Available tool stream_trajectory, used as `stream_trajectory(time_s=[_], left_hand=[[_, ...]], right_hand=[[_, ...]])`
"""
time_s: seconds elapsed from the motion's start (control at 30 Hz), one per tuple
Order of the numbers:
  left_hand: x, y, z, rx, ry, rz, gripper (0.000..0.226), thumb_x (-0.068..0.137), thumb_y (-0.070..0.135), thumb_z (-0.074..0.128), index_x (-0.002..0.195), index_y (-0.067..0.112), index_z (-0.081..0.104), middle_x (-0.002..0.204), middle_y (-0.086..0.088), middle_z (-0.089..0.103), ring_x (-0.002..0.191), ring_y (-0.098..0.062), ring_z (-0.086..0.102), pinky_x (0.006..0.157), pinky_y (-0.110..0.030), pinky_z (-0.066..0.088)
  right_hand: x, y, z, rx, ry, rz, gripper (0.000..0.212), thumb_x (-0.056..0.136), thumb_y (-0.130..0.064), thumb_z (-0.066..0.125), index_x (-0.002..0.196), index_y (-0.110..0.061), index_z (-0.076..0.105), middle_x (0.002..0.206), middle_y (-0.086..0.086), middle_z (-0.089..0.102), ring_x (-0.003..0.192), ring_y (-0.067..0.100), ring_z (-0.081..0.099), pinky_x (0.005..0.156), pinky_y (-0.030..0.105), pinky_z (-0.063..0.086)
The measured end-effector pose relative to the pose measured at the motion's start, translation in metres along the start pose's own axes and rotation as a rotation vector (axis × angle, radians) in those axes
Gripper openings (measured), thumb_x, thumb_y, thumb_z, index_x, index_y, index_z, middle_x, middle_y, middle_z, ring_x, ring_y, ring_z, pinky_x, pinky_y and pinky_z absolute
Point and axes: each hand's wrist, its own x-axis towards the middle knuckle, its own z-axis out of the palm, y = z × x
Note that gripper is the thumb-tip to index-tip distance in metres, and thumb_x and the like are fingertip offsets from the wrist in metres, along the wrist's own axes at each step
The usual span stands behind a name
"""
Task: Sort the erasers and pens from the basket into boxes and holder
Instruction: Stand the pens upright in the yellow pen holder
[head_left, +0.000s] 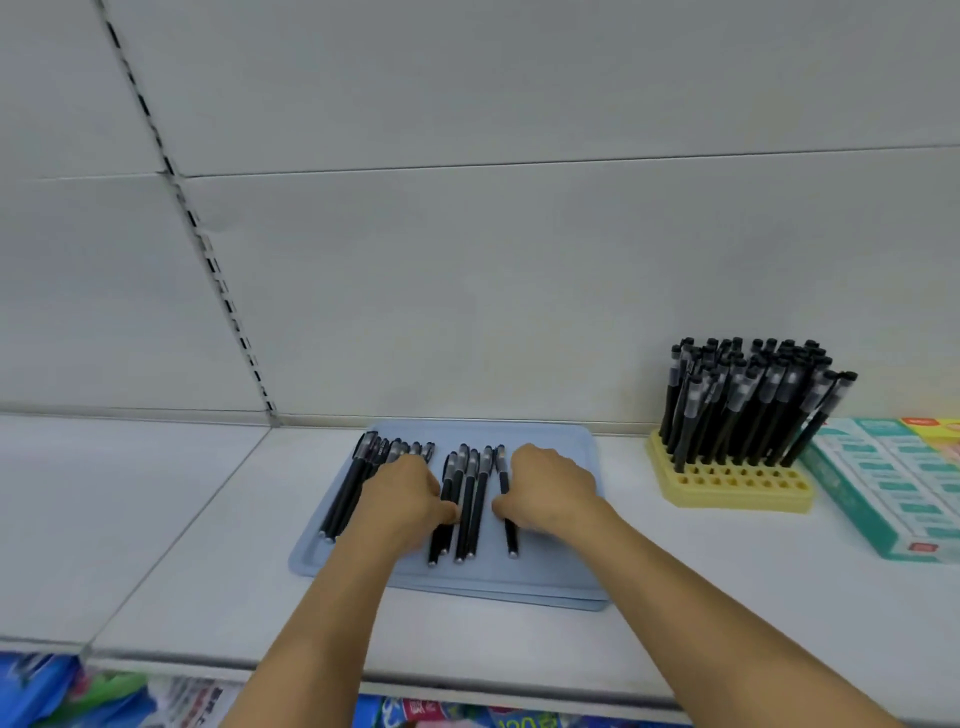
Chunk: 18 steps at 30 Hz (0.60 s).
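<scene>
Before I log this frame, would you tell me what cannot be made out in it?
All in the head view:
- Fingertips of the left hand and right hand: curled under, so any grip on the pens is unclear.
- Pens beneath the left hand: covered, count uncertain.
- Green box: cut by the right edge; print too blurred to read.
- Yellow holder: rear holes hidden by standing pens.

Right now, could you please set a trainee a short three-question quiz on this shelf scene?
1. True or false: the yellow holder has all its front holes filled.
2. The loose pens lie on: A) blue tray B) green box C) bare shelf.
3. Which hand's fingers rest on the pen lying alone at the right?

Key: 1 false, the front rows are empty; 2 A; 3 right hand, while the left hand is on the middle group.
</scene>
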Motion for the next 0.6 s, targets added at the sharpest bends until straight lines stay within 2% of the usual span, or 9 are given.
stream_trajectory(time_s=[0.1, 0.2, 0.3, 0.37, 0.43, 0.47, 0.53, 0.6], left_hand=[[0.004, -0.002, -0.006, 0.001, -0.057, -0.001, 0.029, 0.074, 0.02, 0.075, 0.065, 0.013, 0.049, 0.05, 0.001, 0.05, 0.044, -0.017, 0.051, 0.049, -0.027, 0.052], [0.005, -0.004, -0.01, 0.057, -0.046, 0.006, 0.033, 0.077, 0.02, 0.071, 0.058, 0.014, 0.044, 0.047, 0.0, 0.05, 0.044, -0.018, 0.053, 0.053, -0.027, 0.052], [0.004, -0.009, -0.011, 0.035, 0.023, 0.038, 0.033, 0.081, 0.019, 0.067, 0.058, 0.014, 0.044, 0.05, -0.002, 0.044, 0.049, -0.018, 0.046, 0.05, -0.023, 0.038], [0.002, -0.006, -0.011, -0.006, 0.143, 0.096, 0.025, 0.083, 0.023, 0.066, 0.063, 0.017, 0.054, 0.056, -0.002, 0.052, 0.055, -0.016, 0.049, 0.052, -0.023, 0.034], [-0.005, 0.008, -0.01, -0.189, 0.26, 0.159, 0.013, 0.087, 0.028, 0.067, 0.074, 0.024, 0.066, 0.067, 0.009, 0.064, 0.063, -0.005, 0.057, 0.058, -0.017, 0.041], [-0.009, 0.018, -0.008, -0.348, 0.281, 0.185, 0.008, 0.087, 0.028, 0.067, 0.079, 0.028, 0.069, 0.073, 0.012, 0.068, 0.069, -0.002, 0.061, 0.064, -0.019, 0.048], [-0.015, 0.039, -0.001, -0.651, 0.261, 0.23, 0.008, 0.088, 0.025, 0.068, 0.085, 0.031, 0.073, 0.077, 0.009, 0.072, 0.075, -0.009, 0.067, 0.072, -0.031, 0.058], [-0.02, 0.057, 0.008, -0.83, 0.232, 0.265, 0.01, 0.088, 0.021, 0.068, 0.089, 0.03, 0.073, 0.078, 0.006, 0.073, 0.074, -0.013, 0.07, 0.073, -0.028, 0.059]], right_hand=[[-0.004, 0.009, -0.003, 0.222, -0.051, 0.079, 0.026, 0.078, -0.028, 0.066, 0.069, -0.013, 0.047, 0.062, 0.0, 0.054, 0.054, 0.017, 0.049, 0.049, 0.023, 0.036], [-0.018, 0.027, -0.008, 0.459, -0.011, 0.072, 0.019, 0.078, -0.022, 0.063, 0.065, -0.01, 0.056, 0.056, 0.006, 0.065, 0.04, 0.012, 0.049, 0.049, 0.019, 0.041], [-0.036, 0.055, -0.018, 0.623, 0.147, 0.024, 0.017, 0.079, -0.015, 0.063, 0.066, -0.007, 0.055, 0.058, 0.007, 0.062, 0.043, 0.011, 0.051, 0.048, 0.022, 0.038], [-0.049, 0.077, -0.028, 0.686, 0.282, -0.011, 0.018, 0.082, -0.012, 0.065, 0.07, -0.003, 0.055, 0.06, 0.008, 0.057, 0.051, 0.015, 0.052, 0.047, 0.024, 0.038], [-0.062, 0.099, -0.041, 0.747, 0.421, -0.008, 0.017, 0.086, -0.01, 0.066, 0.072, -0.004, 0.058, 0.063, 0.01, 0.062, 0.053, 0.017, 0.06, 0.045, 0.029, 0.046], [-0.067, 0.11, -0.047, 0.758, 0.498, 0.002, 0.017, 0.087, -0.01, 0.067, 0.073, -0.005, 0.059, 0.064, 0.01, 0.065, 0.054, 0.016, 0.063, 0.049, 0.032, 0.051], [-0.072, 0.132, -0.059, 0.711, 0.643, 0.046, 0.017, 0.088, -0.013, 0.067, 0.073, -0.009, 0.06, 0.064, 0.007, 0.067, 0.059, 0.017, 0.066, 0.059, 0.035, 0.055], [-0.071, 0.153, -0.067, 0.633, 0.721, 0.083, 0.016, 0.088, -0.017, 0.067, 0.073, -0.013, 0.061, 0.066, 0.003, 0.067, 0.066, 0.02, 0.067, 0.065, 0.038, 0.057]])
